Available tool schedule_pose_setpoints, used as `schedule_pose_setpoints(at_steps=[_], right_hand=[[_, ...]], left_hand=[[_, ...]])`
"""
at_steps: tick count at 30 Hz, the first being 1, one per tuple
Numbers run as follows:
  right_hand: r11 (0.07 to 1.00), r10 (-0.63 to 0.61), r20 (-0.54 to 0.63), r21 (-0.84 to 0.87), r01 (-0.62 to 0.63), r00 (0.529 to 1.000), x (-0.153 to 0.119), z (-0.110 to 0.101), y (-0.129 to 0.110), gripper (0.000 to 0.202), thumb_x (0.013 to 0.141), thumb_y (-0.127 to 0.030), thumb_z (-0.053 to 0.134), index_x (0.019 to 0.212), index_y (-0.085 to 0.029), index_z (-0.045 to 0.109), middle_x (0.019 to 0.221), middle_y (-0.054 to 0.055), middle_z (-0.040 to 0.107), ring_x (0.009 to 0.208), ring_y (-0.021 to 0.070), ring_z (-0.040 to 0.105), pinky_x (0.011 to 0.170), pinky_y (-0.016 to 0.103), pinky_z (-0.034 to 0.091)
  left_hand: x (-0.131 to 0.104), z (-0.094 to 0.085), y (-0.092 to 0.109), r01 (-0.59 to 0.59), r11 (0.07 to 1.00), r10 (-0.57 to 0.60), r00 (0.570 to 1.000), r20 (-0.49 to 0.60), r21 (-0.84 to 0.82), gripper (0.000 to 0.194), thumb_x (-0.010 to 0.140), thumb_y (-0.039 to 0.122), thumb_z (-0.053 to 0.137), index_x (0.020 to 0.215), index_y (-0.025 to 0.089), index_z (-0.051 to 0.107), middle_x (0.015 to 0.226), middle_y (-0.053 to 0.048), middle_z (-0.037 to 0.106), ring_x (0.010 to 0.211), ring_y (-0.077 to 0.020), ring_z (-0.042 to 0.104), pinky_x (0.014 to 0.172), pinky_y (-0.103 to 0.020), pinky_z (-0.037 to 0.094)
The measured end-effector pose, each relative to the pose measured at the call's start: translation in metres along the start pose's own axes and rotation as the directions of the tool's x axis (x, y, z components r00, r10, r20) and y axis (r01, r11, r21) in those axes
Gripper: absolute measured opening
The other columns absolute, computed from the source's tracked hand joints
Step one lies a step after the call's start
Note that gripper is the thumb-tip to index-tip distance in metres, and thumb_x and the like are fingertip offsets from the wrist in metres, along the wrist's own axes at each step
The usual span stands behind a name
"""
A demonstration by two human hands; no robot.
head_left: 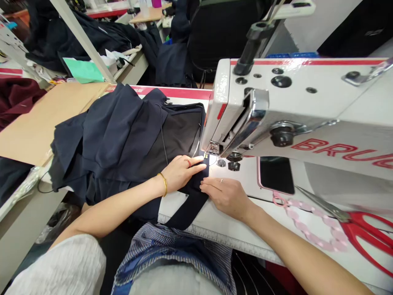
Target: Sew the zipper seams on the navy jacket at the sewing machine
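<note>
Dark navy fabric [119, 127] lies bunched on the sewing machine's bed, with a zipper along its right part and a flat strip running down toward the front edge. On the cloth just left of the presser foot [214, 148] rests my left hand [181, 172], its fingers stretched out toward the foot. My right hand [225, 194] pinches the strip's right edge, just below the needle area. The white sewing machine [294, 102] stands above and to the right of both hands. The needle tip is too small to tell.
A pink-edged phone [276, 174], a pink bead strap [316, 217] and red-handled scissors [353, 217] lie right of my right hand. Brown card [39, 123] and a green sheet [83, 70] are at left. A ruler strip [215, 235] lines the front edge.
</note>
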State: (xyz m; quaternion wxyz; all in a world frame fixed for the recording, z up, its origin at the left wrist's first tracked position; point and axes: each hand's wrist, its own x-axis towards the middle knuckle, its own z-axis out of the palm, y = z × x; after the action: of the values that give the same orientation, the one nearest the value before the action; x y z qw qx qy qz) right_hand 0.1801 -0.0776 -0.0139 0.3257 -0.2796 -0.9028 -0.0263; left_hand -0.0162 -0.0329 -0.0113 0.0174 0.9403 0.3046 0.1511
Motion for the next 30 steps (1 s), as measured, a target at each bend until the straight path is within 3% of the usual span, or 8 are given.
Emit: schedule_pose_setpoints(at_steps=[5,16,21,25,30], right_hand=[[1.0,0.008,0.022,0.02,-0.008,1.0,-0.001,0.001,0.001,0.024,0.082,-0.004,0.04,0.08,-0.015,0.062,0.085,0.0,0.067,0.082,0.0101,0.062,0.058,0.021,0.042],[0.998,0.054,0.029,0.011,-0.055,0.998,0.002,0.001,0.004,0.024,0.082,-0.004,0.039,0.08,-0.015,0.061,0.086,0.001,0.067,0.082,0.01,0.061,0.06,0.021,0.042],[0.989,0.144,0.071,-0.023,-0.143,0.987,0.002,0.007,0.013,0.022,0.083,-0.009,0.041,0.081,-0.017,0.061,0.089,0.0,0.067,0.081,0.0106,0.061,0.059,0.02,0.042],[0.97,0.241,0.152,-0.051,-0.236,0.959,0.003,0.01,0.014,0.021,0.084,-0.011,0.043,0.085,-0.02,0.062,0.095,-0.001,0.066,0.081,0.0115,0.061,0.058,0.02,0.04],[0.944,0.329,0.204,-0.076,-0.321,0.922,0.005,0.007,0.012,0.019,0.086,-0.016,0.045,0.088,-0.021,0.063,0.097,0.0,0.065,0.075,0.0129,0.06,0.057,0.022,0.039]], left_hand=[[0.003,0.004,-0.006,-0.073,0.995,0.07,0.996,0.055,0.062,0.025,0.084,0.012,0.042,0.103,0.018,0.057,0.109,-0.003,0.059,0.084,-0.0164,0.05,0.072,-0.03,0.042],[0.009,0.009,-0.018,-0.062,0.995,0.054,0.994,-0.097,-0.075,0.022,0.086,0.017,0.042,0.092,0.018,0.062,0.094,-0.003,0.064,0.085,-0.0146,0.052,0.074,-0.028,0.043],[0.027,0.005,-0.03,-0.025,0.998,0.024,1.0,-0.02,-0.058,0.019,0.081,0.015,0.047,0.087,0.018,0.065,0.074,-0.004,0.062,0.082,-0.0152,0.053,0.073,-0.027,0.042],[0.039,0.003,-0.04,-0.005,0.999,0.007,0.999,0.036,-0.038,0.018,0.078,0.013,0.05,0.085,0.017,0.066,0.074,-0.005,0.062,0.084,-0.017,0.054,0.074,-0.028,0.042],[0.015,-0.01,-0.025,-0.211,0.966,0.218,0.975,0.035,-0.147,0.021,0.077,0.012,0.046,0.083,0.018,0.065,0.09,-0.004,0.065,0.086,-0.0149,0.055,0.078,-0.029,0.043]])
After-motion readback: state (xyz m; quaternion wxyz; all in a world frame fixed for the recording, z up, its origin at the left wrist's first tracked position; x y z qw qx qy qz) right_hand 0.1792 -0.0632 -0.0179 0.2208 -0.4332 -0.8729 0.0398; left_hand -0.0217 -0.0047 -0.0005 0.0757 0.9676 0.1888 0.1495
